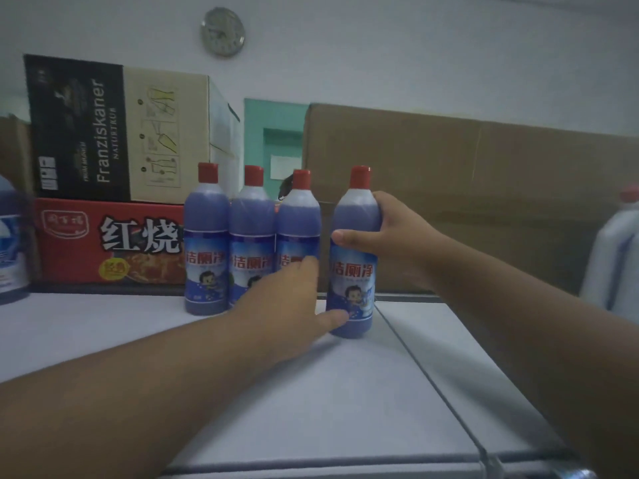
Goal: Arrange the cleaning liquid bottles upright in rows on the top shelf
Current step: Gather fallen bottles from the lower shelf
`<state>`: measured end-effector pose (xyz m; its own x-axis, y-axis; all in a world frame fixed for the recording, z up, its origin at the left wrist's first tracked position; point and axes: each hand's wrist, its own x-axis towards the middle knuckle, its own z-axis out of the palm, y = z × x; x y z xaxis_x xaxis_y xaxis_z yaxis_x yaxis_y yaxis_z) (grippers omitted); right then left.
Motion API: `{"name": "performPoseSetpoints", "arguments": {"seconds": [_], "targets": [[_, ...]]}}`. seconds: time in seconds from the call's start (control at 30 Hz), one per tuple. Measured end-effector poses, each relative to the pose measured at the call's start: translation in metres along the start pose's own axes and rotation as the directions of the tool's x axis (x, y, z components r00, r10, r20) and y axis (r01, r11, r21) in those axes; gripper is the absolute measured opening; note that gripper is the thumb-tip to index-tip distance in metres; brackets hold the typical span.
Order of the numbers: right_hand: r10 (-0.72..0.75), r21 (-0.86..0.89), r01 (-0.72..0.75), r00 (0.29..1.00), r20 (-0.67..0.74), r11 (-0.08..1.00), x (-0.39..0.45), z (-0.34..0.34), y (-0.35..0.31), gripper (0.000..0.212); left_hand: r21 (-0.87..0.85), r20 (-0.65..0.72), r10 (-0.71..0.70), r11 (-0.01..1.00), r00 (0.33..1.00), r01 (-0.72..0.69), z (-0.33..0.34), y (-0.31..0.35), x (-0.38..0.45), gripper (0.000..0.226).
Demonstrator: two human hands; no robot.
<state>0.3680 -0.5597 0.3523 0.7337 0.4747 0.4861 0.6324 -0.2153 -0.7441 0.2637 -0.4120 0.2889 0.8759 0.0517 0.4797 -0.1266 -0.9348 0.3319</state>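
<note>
The right hand [387,233] grips the fourth toilet-cleaner bottle [352,271] upright by its shoulder. The left hand [294,305], fingers straight, steadies its base, likely to close the gap to the three-bottle row [252,243].

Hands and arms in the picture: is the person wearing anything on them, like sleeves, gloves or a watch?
No. Both forearms are bare as far as the picture shows, with no sleeves in view. The left hand and the right hand have no gloves, and no watch, bracelet or ring shows.
</note>
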Motion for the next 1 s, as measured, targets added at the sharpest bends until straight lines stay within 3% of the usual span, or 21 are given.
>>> {"name": "performPoseSetpoints", "arguments": {"seconds": [0.07,0.13,0.37,0.57,1.0], "targets": [[0.008,0.005,-0.008,1.0,0.012,1.0,0.006,0.0,0.007,0.05,0.163,0.026,-0.007,0.987,1.0,0.003,0.004,-0.006,-0.006,0.035],[0.016,0.014,-0.017,1.0,0.014,1.0,0.011,0.001,0.012,0.05,0.223,0.067,-0.019,0.975,0.998,0.003,0.009,-0.009,-0.007,0.032],[0.067,-0.095,-0.057,0.992,0.109,0.994,0.003,0.004,0.034,0.075,0.271,0.143,-0.046,0.963,0.989,0.006,0.017,-0.014,-0.003,0.026],[0.048,-0.145,-0.046,0.999,0.014,0.988,-0.003,0.01,0.038,0.061,0.275,0.135,-0.052,0.961,0.989,0.013,0.017,-0.012,-0.003,0.023],[0.031,-0.196,-0.037,0.999,-0.032,0.98,0.005,0.023,0.045,0.063,0.261,0.127,-0.07,0.965,0.989,0.034,0.02,-0.014,-0.003,0.023]]}}
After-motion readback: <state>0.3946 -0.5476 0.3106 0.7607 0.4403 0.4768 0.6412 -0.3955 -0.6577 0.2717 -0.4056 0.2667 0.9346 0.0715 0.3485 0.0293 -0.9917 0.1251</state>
